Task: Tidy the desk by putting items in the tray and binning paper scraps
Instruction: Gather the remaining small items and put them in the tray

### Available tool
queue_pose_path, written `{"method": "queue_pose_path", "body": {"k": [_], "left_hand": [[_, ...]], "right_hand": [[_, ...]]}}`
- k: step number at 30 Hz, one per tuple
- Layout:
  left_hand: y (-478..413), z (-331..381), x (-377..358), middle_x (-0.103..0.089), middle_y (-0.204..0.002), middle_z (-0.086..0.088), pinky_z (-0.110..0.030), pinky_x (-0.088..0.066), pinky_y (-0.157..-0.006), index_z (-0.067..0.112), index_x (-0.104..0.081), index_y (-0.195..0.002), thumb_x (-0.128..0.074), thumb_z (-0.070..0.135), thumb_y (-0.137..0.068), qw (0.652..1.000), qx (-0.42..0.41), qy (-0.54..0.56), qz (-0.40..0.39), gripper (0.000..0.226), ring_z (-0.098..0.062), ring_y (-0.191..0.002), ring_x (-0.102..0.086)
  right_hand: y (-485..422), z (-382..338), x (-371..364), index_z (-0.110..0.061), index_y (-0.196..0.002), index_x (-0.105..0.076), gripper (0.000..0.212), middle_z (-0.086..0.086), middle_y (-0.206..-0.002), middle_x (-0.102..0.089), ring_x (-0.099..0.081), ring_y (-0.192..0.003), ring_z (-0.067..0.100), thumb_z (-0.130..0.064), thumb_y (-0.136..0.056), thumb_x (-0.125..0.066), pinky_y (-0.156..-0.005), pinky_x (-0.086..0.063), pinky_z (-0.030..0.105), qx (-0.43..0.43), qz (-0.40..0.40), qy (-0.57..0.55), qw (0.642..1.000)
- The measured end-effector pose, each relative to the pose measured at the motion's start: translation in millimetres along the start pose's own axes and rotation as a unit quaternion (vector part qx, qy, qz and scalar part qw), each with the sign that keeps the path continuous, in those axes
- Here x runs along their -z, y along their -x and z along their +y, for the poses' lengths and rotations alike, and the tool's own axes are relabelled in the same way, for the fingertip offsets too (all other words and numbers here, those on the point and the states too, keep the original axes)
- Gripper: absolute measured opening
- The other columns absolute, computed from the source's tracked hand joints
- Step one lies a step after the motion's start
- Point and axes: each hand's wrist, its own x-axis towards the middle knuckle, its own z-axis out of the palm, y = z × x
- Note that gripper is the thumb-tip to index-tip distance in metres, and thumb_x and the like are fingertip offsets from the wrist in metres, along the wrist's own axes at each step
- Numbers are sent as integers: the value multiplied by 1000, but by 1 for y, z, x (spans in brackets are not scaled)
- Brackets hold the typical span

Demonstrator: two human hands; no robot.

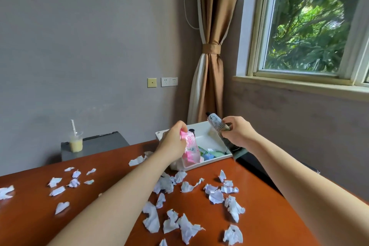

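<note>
A white tray (201, 126) stands at the far edge of the brown desk (111, 168). My left hand (172, 142) grips a pink packet (190, 150) that hangs over the tray's near left corner. My right hand (236, 133) holds a grey tube with a black cap (215, 122) above the tray's right side. Green and blue items (207, 153) lie in the tray's near part. Several crumpled white paper scraps (187, 227) are scattered over the desk in front of the tray and to the left.
A grey cabinet (95, 144) behind the desk on the left carries a plastic cup with a straw (75, 142). A tied brown curtain (211, 66) hangs in the corner beside a window (311, 20). Wall sockets (169, 81) sit on the grey wall.
</note>
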Motion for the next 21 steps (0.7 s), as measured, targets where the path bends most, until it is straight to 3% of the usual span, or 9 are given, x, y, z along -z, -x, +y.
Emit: {"method": "queue_pose_path", "body": {"k": [3,8,11,15,18,21], "left_hand": [[-24,4,-15,-52,-97,-4,-17,-39,-43,25,-45,-97,-43,2,-94,1000,2,6,15,23,-16,-75,-56],[-69,10,-35,-49,-93,-3,-22,-34,-49,23,-47,-92,-46,0,-90,999,-29,-21,35,23,-16,-72,-45],[-96,10,-50,-56,-94,-6,-27,-36,-57,22,-48,-94,-48,4,-88,995,-47,-80,41,19,-25,-78,-49],[-123,4,-77,-64,-104,-7,-30,-36,-76,24,-48,-100,-46,5,-89,981,-51,-186,33,23,-28,-85,-47],[-138,-3,-96,-66,-109,-7,-34,-33,-89,22,-51,-105,-45,8,-90,965,-75,-251,14,21,-30,-100,-54],[-152,-8,-105,-65,-110,-7,-36,-32,-92,21,-52,-105,-45,13,-94,954,-81,-288,6,15,-30,-108,-55]], "right_hand": [[-24,10,-5,-16,-118,-60,33,12,-111,-65,-57,-90,26,-13,-85,-60,-72,-44,27,-21,9,-14,1000],[-64,24,-12,-8,-109,-67,25,16,-107,-67,-61,-99,31,-15,-85,-62,-79,-48,32,-33,14,-7,999],[-86,32,-23,-5,-107,-68,25,16,-106,-67,-62,-98,31,-17,-85,-63,-79,-49,31,-42,6,-2,999],[-114,44,-48,-5,-106,-67,27,14,-98,-65,-56,-82,26,-20,-85,-63,-69,-42,27,-68,-25,25,997],[-131,52,-68,-1,-108,-61,29,16,-104,-64,-61,-93,33,-19,-85,-61,-71,-43,29,-80,-43,50,995],[-144,54,-81,-1,-110,-56,32,17,-105,-63,-61,-104,35,-19,-84,-61,-78,-47,33,-83,-58,78,992]]}}
